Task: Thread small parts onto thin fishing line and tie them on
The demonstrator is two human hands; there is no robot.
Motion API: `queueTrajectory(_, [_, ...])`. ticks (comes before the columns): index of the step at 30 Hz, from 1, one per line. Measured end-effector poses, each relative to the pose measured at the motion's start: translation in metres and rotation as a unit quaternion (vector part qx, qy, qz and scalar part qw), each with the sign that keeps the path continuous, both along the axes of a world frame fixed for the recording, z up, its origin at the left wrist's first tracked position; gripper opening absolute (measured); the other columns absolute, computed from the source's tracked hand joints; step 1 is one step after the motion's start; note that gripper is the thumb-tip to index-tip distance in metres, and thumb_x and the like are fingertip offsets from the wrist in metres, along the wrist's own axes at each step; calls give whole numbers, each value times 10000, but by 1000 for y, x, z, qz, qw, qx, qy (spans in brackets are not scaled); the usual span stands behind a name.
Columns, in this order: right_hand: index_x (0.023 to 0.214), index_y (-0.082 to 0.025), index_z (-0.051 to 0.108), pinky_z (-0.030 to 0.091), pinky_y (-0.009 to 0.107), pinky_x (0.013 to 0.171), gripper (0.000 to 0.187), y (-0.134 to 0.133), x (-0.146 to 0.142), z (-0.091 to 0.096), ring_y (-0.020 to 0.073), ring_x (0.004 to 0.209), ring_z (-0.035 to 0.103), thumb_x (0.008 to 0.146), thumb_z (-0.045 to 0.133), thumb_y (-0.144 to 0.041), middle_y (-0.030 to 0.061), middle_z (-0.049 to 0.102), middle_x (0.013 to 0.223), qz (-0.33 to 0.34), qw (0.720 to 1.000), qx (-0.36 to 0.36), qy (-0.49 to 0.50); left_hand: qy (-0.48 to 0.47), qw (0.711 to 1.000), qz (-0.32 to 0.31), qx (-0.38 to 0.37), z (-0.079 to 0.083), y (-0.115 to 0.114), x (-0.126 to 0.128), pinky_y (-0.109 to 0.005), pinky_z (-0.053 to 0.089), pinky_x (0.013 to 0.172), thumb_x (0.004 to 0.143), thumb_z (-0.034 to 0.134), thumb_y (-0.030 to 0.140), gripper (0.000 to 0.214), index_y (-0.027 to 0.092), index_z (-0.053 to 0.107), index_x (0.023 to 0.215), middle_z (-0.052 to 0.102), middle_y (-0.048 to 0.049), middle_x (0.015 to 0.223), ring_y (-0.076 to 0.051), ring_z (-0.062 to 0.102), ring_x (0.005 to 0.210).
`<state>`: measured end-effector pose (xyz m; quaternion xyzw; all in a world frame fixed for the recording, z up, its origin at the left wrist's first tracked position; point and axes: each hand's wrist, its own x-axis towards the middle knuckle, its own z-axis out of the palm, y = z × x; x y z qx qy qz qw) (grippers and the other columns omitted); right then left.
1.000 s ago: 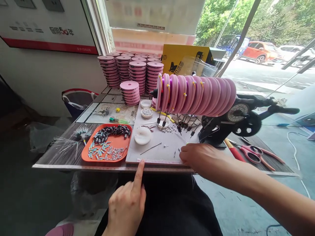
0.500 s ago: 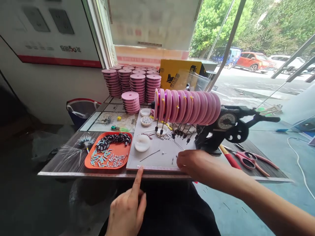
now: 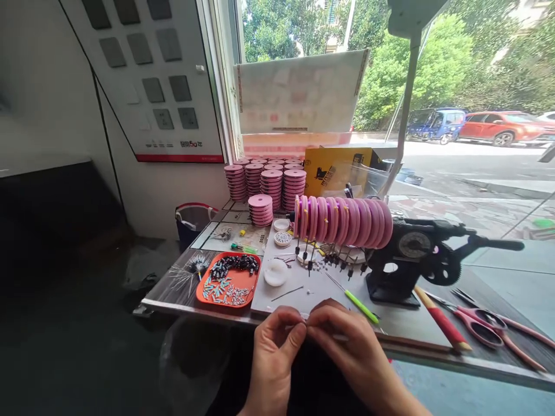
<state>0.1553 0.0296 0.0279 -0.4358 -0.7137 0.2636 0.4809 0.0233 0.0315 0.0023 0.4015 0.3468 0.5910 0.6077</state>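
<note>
My left hand (image 3: 276, 353) and my right hand (image 3: 347, 342) meet at the front edge of a white board (image 3: 243, 309), fingertips pinched together. Whatever sits between them is too small to make out. Just beyond my fingers lie a thin dark rod (image 3: 287, 293) and a small white bead (image 3: 309, 292). A green-handled needle tool (image 3: 362, 306) rests on the board to the right. Behind it, a row of pink foam spools (image 3: 342, 222) is mounted on a black hand-cranked winder (image 3: 399, 254), with dark weights hanging below on lines.
To the left stands an orange tray (image 3: 200, 292) of small tackle parts. A white dish (image 3: 275, 273) and a bead cup (image 3: 282, 238) sit on the board. Stacked pink spools (image 3: 272, 188) and a yellow box (image 3: 321, 167) stand behind. Pink-handled scissors (image 3: 481, 329) lie right.
My right hand has come left from the board to meet my left hand, which has gone from a pointing finger to a pinch. The head view has shifted, uncovering the green-handled tool.
</note>
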Motion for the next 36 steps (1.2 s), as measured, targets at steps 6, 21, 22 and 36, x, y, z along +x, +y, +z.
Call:
queueTrajectory(6, [836,-192,595,478,263,621,90,2,7,5,172,704,585,823,521,-143,42,639,759,-8,996,41,-80,-14,999,-30,-33,7,1,0,-229,431,718,750,667,255,104,161,624,744,572,4,726,-121,503,732])
queueTrajectory(21, [701,-198,578,434,272,610,214,4,8,15,178,701,531,862,473,-103,27,596,701,13,978,69,-198,16,994,-88,-61,11,5,-6,-215,398,636,746,677,265,148,148,592,717,569,24,607,-92,488,608])
queueTrajectory(22, [698,-199,577,435,270,609,215,4,8,15,177,702,532,861,476,-103,26,595,701,15,979,66,-191,15,995,-84,-59,10,6,-6,-217,398,636,739,684,264,147,147,596,718,571,25,600,-93,492,603])
queueTrajectory(36, [709,-184,586,430,247,667,159,4,10,18,156,754,560,836,553,-94,5,603,732,60,993,-40,-92,-15,993,-95,-65,8,5,-11,-236,404,685,712,715,262,273,193,553,921,611,41,590,-95,537,605])
